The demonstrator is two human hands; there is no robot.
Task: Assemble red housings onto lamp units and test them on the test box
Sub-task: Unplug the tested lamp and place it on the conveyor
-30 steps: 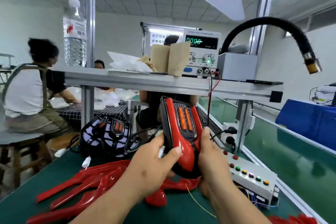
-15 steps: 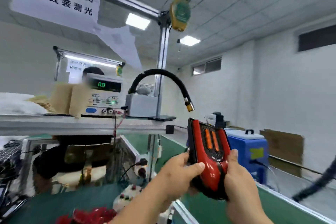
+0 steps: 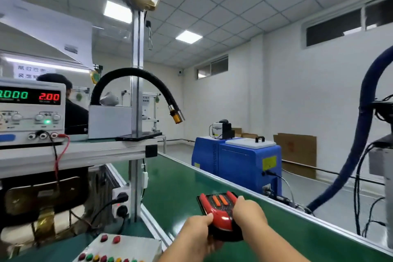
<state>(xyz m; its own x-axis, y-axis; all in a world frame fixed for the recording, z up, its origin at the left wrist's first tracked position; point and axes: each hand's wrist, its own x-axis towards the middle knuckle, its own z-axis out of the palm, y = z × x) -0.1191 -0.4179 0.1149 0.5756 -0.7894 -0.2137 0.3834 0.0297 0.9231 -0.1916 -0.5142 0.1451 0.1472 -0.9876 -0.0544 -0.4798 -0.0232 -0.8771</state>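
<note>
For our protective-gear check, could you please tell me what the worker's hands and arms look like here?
The left hand and right hand are both bare, without gloves; no ring, watch or wristband shows. Both forearms are uncovered down to the picture's bottom edge, so no sleeve is in view.

Both forearms reach forward; left hand [image 3: 196, 233], right hand [image 3: 249, 214] curled, clasping lamp unit [image 3: 221, 216] between them.

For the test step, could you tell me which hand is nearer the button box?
Left hand: grips the lamp right of the button box; right hand holds the lamp's far side.
</note>
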